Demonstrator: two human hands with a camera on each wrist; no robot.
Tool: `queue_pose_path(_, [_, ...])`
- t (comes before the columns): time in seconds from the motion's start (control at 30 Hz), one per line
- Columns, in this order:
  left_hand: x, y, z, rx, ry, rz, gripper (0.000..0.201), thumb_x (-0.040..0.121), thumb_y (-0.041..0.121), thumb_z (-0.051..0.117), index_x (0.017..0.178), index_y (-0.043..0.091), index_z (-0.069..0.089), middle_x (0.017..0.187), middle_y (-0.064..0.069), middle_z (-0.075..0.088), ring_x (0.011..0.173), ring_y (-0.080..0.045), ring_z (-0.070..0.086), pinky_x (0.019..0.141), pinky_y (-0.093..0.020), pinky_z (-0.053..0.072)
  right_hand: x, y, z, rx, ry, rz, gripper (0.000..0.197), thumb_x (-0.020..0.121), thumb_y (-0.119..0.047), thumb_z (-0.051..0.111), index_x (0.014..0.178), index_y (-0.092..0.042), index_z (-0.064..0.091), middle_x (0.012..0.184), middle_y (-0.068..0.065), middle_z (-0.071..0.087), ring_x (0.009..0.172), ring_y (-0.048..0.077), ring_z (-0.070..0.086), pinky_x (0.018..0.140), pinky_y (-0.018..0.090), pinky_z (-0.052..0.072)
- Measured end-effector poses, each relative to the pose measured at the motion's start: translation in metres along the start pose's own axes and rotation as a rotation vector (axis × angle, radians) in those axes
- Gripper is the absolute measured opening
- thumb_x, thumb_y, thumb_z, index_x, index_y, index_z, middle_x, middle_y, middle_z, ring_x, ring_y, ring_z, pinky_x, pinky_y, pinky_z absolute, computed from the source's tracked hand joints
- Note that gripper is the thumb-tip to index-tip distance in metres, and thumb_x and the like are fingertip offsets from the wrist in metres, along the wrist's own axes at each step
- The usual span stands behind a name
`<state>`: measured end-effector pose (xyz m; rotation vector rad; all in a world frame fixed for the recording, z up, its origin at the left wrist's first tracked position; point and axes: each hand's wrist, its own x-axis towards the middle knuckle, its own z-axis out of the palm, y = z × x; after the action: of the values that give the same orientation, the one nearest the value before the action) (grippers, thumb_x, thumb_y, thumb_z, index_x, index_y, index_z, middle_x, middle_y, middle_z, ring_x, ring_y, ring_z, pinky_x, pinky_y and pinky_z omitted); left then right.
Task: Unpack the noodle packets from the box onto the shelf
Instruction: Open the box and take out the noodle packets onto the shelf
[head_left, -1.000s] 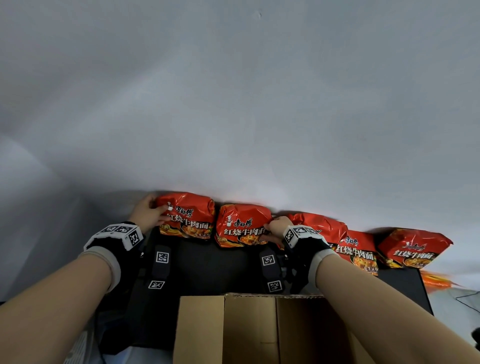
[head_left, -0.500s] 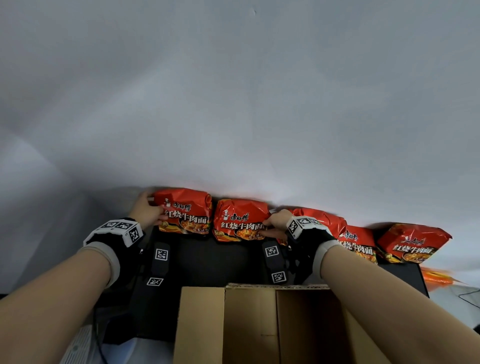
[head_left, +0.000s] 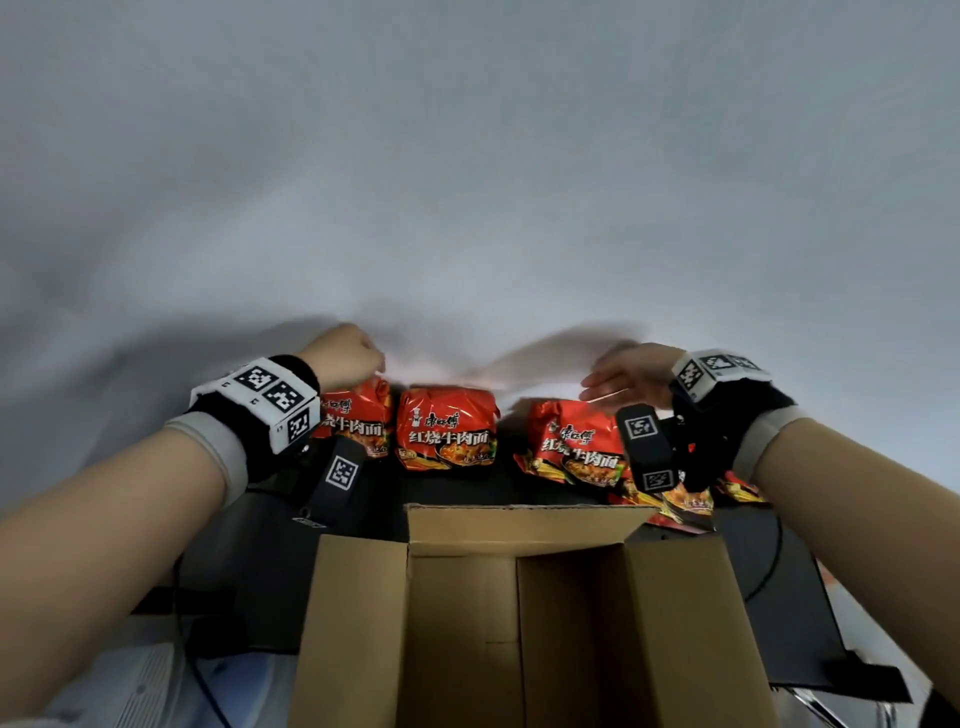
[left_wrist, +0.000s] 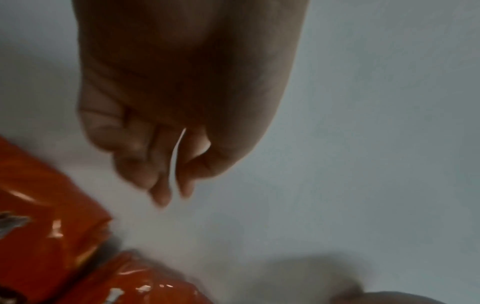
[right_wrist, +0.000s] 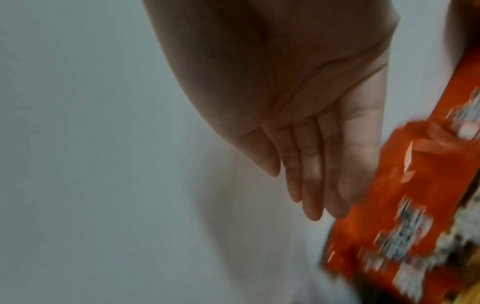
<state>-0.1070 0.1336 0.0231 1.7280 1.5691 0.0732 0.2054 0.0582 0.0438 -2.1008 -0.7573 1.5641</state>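
The noodle packets stand in a row on the dark shelf (head_left: 457, 486), leaning with their backs against the pale wall (head_left: 467, 208), probably so that the printed fronts face the person. The leftmost packet (head_left: 358, 421) and the middle packet (head_left: 447, 428) stand just beside each other; a third packet (head_left: 571, 441) is a little apart to the right, slightly tilted, and more packets further right are mostly hidden behind the right wrist. The open cardboard box (head_left: 467, 530) is in front of the shelf, below the hands; what can be seen of its inside looks empty, so the unpacking seems near its end.

The left hand (head_left: 343, 356) is above the leftmost packet with fingers loosely curled, and it holds nothing. The right hand (head_left: 628, 376) is above the third packet with fingers straight and together, also holding nothing.

The head view shows the whole row and the box. The left wrist view shows more closely that the curled fingers (left_wrist: 161, 185) are clear of the packets below. The right wrist view shows the flat palm with a blurred packet (right_wrist: 405, 205) at its side; it is not possible to tell whether they touch.
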Motion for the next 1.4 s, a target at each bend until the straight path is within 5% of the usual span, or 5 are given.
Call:
queue_pose_path(0.23, [-0.012, 0.094, 0.053, 0.153, -0.470, 0.093, 0.031, 0.094, 0.025, 0.051, 0.113, 0.003, 0.061, 0.100, -0.005, 0.067, 0.071, -0.014, 0.063, 0.060, -0.018, 0.048, 0.014, 0.092, -0.081, 0.031, 0.169, 0.191, 0.025, 0.094, -0.002, 0.044, 0.074, 0.008, 0.054, 0.044, 0.015, 0.064, 0.037, 0.022, 0.064, 0.039, 0.026, 0.054])
queue_pose_path(0.43, [-0.006, 0.170, 0.100, 0.148, -0.583, 0.157, 0.037, 0.096, 0.027, 0.046, 0.130, 0.013, 0.052, 0.134, -0.004, 0.052, 0.109, -0.022, 0.063, 0.087, -0.028, 0.050, 0.036, 0.156, -0.113, -0.110, 0.165, 0.304, 0.022, 0.092, -0.003, 0.047, 0.074, 0.003, 0.058, 0.076, 0.018, 0.063, 0.078, 0.030, 0.064, 0.080, 0.039, 0.057])
queue_pose_path(0.53, [0.002, 0.183, 0.123, 0.183, -0.581, 0.136, 0.039, 0.097, 0.023, 0.046, 0.135, 0.014, 0.047, 0.141, -0.007, 0.048, 0.113, -0.025, 0.062, 0.079, -0.022, 0.050, 0.042, 0.184, -0.117, -0.152, 0.124, 0.352, 0.018, 0.093, -0.012, 0.048, 0.078, -0.004, 0.056, 0.059, 0.011, 0.059, 0.049, 0.020, 0.060, 0.038, 0.022, 0.049])
queue_pose_path(0.9, [0.018, 0.179, 0.155, 0.550, -0.551, 0.068, 0.062, 0.093, 0.021, 0.053, 0.146, 0.006, 0.024, 0.125, -0.019, 0.058, 0.072, -0.015, 0.059, 0.035, -0.004, 0.032, 0.078, 0.234, -0.106, 0.040, 0.152, 0.376, 0.026, 0.080, -0.016, 0.072, 0.079, 0.002, 0.053, 0.070, 0.019, 0.059, 0.036, 0.023, 0.059, 0.032, 0.027, 0.050])
queue_pose_path(1.4, [0.028, 0.161, 0.160, 0.530, -0.605, -0.060, 0.068, 0.092, 0.028, 0.054, 0.149, 0.025, 0.015, 0.147, -0.011, 0.038, 0.108, -0.027, 0.064, 0.088, -0.038, 0.053, 0.087, 0.238, -0.089, 0.103, 0.078, 0.145, 0.015, 0.084, -0.008, 0.066, 0.077, -0.010, 0.053, 0.102, 0.015, 0.059, 0.088, 0.031, 0.065, 0.053, 0.029, 0.059])
